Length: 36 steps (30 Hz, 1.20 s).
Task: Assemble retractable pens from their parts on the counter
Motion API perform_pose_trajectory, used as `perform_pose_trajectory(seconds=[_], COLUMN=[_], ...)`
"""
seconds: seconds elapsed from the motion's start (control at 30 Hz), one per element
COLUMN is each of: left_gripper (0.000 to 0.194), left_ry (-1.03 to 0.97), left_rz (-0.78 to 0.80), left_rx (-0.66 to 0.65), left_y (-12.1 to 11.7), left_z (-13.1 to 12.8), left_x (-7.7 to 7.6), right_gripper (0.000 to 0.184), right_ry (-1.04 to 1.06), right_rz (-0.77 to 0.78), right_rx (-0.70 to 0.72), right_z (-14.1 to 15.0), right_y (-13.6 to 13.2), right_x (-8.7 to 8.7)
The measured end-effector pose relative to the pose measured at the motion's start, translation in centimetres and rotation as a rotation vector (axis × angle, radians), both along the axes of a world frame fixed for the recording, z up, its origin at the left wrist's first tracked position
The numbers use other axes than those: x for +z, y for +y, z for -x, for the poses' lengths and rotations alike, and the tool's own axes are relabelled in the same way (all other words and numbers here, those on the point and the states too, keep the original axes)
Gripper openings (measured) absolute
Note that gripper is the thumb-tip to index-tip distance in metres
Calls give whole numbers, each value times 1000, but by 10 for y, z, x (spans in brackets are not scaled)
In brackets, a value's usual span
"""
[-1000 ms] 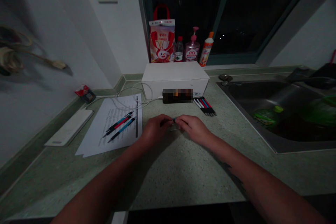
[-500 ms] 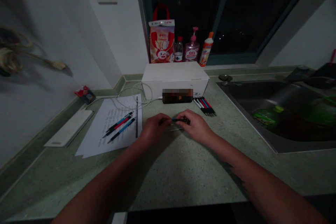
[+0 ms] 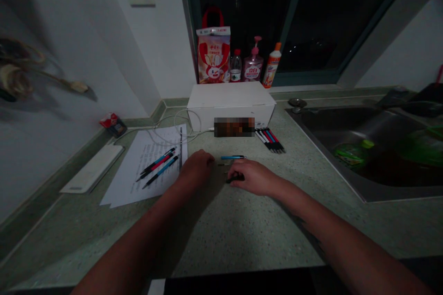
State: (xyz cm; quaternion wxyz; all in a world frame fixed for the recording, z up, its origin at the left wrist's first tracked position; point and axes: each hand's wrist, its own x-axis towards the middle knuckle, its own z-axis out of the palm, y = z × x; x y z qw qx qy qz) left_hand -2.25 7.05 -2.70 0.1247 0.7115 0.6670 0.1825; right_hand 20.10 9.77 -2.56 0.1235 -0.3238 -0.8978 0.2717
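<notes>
We've got our left hand [image 3: 196, 168] and right hand [image 3: 251, 177] apart on the counter [image 3: 207, 235], right fingertips over a dark pen piece [image 3: 235, 178], blue pen barrel [image 3: 233, 157] kept handily separate just ahead.

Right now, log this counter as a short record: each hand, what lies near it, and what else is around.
Left hand: nothing visible in it, beside the paper sheet
Right hand: fingertips at a dark pen part; grip unclear
Between hands: blue pen part, small pen pieces
On paper: three pens
Behind: pen bundle, white box
Right: steel sink
Surface: speckled counter
</notes>
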Motion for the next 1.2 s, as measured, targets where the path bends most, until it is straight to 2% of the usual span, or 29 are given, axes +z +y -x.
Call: perform_pose_trajectory(seconds=[0.27, 0.5, 0.77, 0.9, 1.07, 1.2], left_gripper=[29, 29, 20, 14, 11, 13], left_ry=[55, 75, 36, -174, -577, -695], left_rz=[64, 120, 23, -36, 42, 66], left_rx=[10, 32, 30, 46, -24, -63], left_y=[0, -3, -2, -1, -1, -3], left_z=[-1, -3, -2, -4, -14, -19], left_x=[4, 8, 5, 2, 0, 0], right_gripper=[23, 16, 10, 9, 8, 9], right_ry=[-25, -9, -30, -1, 100, 129], right_rz=[28, 33, 2, -68, -138, -143], right_rx=[-4, -33, 15, -71, -207, -223], right_z=[-4, -6, -5, -4, -4, -4], right_y=[0, 0, 0, 1, 5, 5], right_x=[7, 12, 7, 7, 9, 10])
